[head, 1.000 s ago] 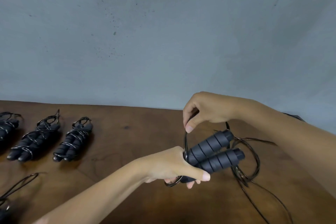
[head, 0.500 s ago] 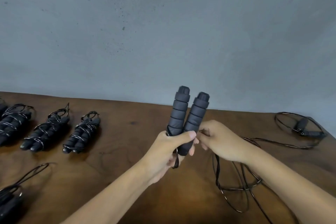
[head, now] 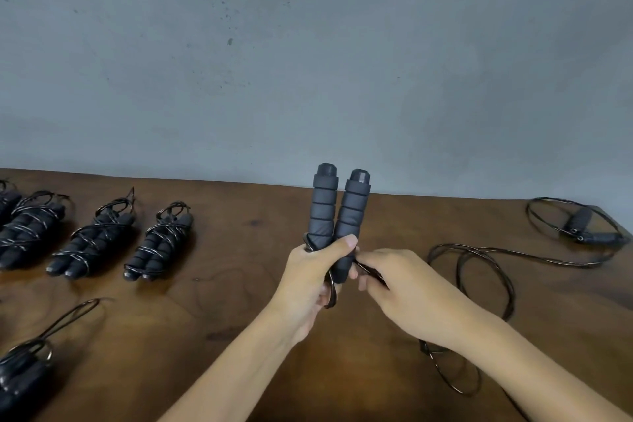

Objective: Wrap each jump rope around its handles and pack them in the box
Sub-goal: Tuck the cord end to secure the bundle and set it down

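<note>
Cut off at the left edge: one wrapped bundle [head: 7, 197], only a sliver showing, and a dark partly wrapped rope [head: 20, 373] at lower left whose handles are blurred and run out of frame. No box shows in this view.

Left hand [head: 310, 279] grips the two handles [head: 337, 219] near their lower ends, fingers and thumb curled round both; handles stand upright, side by side, touching, caps up, held above the desk [head: 239, 301]. Right hand [head: 397, 279] just beside them, fingertips pinching the cord [head: 371, 272] where it leaves the handles (exact finger layout hard to make out). A short loop of cord hangs under the left palm. The rest of the cord [head: 486, 271] lies in loose coils on the desk to the right, partly hidden behind the right forearm.

Count: three fully visible wrapped bundles [head: 96, 236] in a row at left, plus the sliver one. One unwrapped rope [head: 582, 226] at the far right corner, handles lying inside its loop. One rope in hand.
</note>
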A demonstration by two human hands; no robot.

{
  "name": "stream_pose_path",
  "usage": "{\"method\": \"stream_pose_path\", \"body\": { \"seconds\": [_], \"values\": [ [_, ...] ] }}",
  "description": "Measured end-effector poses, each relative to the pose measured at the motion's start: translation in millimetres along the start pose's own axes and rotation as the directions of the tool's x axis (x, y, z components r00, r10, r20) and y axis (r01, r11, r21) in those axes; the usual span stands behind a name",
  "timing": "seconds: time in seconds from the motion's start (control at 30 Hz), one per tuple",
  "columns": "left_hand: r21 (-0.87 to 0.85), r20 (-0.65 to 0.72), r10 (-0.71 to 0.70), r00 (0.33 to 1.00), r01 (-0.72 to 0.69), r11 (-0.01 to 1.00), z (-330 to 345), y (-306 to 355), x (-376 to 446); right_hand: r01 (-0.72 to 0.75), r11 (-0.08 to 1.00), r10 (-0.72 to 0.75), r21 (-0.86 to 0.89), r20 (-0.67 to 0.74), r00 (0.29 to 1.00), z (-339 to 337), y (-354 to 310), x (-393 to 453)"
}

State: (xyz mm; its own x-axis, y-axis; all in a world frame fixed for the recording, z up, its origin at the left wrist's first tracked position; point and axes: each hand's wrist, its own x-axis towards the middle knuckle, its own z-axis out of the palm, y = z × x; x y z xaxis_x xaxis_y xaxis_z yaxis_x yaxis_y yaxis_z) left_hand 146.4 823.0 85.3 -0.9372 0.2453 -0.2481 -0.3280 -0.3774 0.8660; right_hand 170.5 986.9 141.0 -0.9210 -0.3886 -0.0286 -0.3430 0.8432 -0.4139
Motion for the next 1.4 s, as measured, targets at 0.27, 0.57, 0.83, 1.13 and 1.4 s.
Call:
{"method": "stream_pose_path", "body": {
  "seconds": [0.27,0.57,0.83,1.13,1.4],
  "values": [
    [0.008,-0.179,0.046,0.983,-0.045,0.999,-11,-4,21,-0.161,0.966,0.195,0.202,-0.16,0.968,17,-13,-16],
    [0.016,-0.207,0.036,0.978,-0.033,0.999,-11,-13,26,-0.085,0.996,0.083,-0.008,-0.16,0.984,40,-43,-17],
    [0.113,0.007,-0.006,1.0,0.006,0.994,-16,-15,16,0.03,0.979,-0.055,-0.2,-0.123,0.991,-7,-39,-6],
    [0.172,0.152,-0.048,0.987,0.021,0.985,-14,-7,8,0.083,0.993,-0.074,-0.084,0.098,0.992,-51,-40,22],
    [0.218,0.244,-0.038,0.969,-0.016,0.976,-15,-6,3,0.026,0.991,-0.039,0.131,0.098,0.994,-63,-46,51]
  ]
}}
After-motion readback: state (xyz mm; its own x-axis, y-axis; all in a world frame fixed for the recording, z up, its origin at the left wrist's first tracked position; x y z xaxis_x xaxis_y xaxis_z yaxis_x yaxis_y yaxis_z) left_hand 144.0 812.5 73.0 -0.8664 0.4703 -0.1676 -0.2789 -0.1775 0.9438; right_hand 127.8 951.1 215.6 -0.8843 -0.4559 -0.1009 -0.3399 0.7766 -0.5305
